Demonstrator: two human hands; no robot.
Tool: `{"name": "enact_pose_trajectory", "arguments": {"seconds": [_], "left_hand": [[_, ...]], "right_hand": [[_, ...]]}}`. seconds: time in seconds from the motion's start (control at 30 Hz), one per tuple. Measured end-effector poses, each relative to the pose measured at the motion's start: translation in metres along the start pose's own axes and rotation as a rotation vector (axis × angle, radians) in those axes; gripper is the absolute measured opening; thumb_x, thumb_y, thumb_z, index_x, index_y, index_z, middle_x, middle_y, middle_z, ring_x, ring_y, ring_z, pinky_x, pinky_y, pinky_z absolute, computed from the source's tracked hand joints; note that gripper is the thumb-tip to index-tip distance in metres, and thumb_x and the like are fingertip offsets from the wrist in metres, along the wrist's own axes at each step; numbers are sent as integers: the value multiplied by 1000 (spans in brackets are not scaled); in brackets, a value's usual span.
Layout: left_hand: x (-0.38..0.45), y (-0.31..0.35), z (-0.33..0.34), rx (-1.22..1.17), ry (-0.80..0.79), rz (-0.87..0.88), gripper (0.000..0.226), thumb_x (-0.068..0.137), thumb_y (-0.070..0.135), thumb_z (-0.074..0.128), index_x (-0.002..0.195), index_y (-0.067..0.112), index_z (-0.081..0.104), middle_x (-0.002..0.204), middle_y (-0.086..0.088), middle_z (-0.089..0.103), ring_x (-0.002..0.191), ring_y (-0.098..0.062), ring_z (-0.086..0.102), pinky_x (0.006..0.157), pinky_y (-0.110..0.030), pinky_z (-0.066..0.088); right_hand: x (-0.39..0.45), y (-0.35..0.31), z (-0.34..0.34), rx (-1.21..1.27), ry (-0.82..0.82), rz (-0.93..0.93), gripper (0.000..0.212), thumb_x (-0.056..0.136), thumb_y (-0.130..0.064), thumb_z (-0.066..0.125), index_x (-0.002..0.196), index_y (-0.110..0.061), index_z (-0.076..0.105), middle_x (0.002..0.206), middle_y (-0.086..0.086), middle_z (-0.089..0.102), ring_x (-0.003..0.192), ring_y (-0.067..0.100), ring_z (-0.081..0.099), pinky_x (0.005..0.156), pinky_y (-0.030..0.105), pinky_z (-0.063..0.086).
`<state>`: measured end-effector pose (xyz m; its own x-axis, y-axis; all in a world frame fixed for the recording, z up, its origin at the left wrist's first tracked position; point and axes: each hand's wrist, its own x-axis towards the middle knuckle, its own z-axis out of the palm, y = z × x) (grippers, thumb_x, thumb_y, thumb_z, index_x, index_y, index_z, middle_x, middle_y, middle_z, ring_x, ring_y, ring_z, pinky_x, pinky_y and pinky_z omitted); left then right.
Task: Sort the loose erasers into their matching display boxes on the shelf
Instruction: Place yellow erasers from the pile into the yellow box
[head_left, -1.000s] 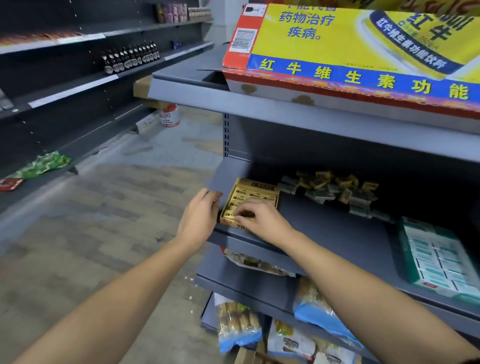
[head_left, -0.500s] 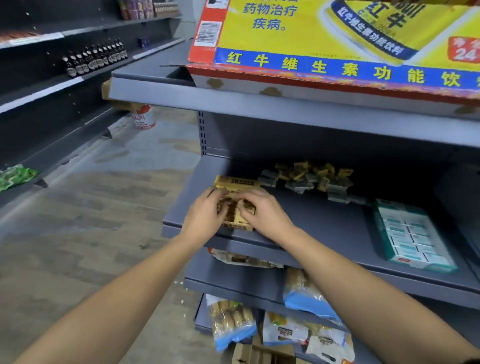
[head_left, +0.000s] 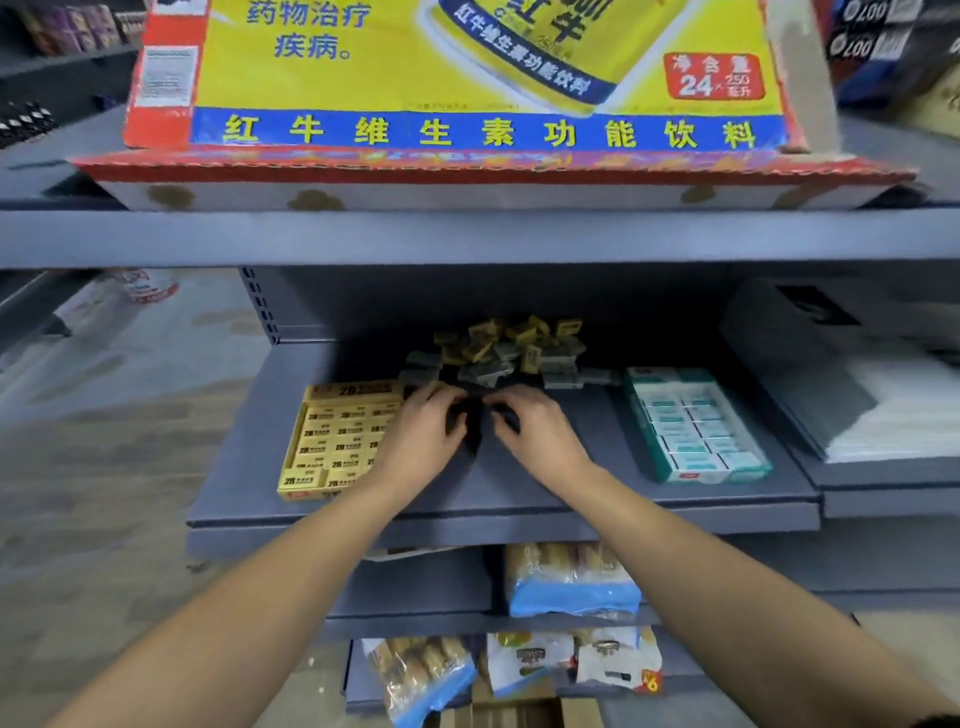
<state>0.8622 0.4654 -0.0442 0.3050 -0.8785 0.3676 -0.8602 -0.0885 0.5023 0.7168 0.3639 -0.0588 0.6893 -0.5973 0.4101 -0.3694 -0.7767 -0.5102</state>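
A yellow display box (head_left: 332, 441) of 2B erasers lies at the left of the grey shelf (head_left: 498, 501). At the right lies a green-and-white display box (head_left: 691, 426) of erasers. Behind them sits a pile of loose erasers (head_left: 509, 351), yellow and grey-green mixed. My left hand (head_left: 423, 441) and my right hand (head_left: 537, 441) hover side by side over the shelf's middle, just in front of the pile. Their fingers are loosely bent downward and I see nothing held in either. My left wrist covers the yellow box's right edge.
A large yellow drink carton (head_left: 467, 93) stands on the shelf above and overhangs. Stacked white paper goods (head_left: 883, 410) fill the neighbouring shelf at right. Snack bags (head_left: 571, 577) lie on the lower shelves. The aisle floor (head_left: 104, 441) lies to the left.
Both hands have left the yellow box and moved right to the shelf's middle, in front of the loose pile. The view has swung to face the shelf.
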Motion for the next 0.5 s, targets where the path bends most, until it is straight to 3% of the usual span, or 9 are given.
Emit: {"name": "enact_pose_trajectory", "arguments": {"seconds": [0.23, 0.37, 0.5], "left_hand": [[19, 1, 6, 37, 5, -23, 25, 90, 15, 60, 115, 14, 63, 116, -7, 61, 103, -24, 59, 86, -37, 50], [26, -3, 8, 48, -5, -50, 29, 91, 18, 59, 120, 16, 62, 122, -6, 60, 105, -25, 59, 88, -37, 50], [27, -5, 8, 64, 5, -69, 29, 90, 17, 60, 119, 16, 63, 122, -7, 59, 107, -27, 57, 90, -39, 49]], "right_hand": [[31, 20, 3, -275, 8, 56, 25, 92, -10, 53, 114, -7, 65, 115, 16, 63, 106, 36, 57, 80, 42, 51], [45, 35, 12, -434, -128, 50, 40, 91, -7, 53, 131, -14, 54, 138, 19, 48, 126, 41, 43, 96, 46, 46], [50, 44, 18, -484, -148, 39, 43, 93, -6, 50, 134, -17, 53, 144, 18, 42, 133, 37, 36, 105, 42, 41]]}}
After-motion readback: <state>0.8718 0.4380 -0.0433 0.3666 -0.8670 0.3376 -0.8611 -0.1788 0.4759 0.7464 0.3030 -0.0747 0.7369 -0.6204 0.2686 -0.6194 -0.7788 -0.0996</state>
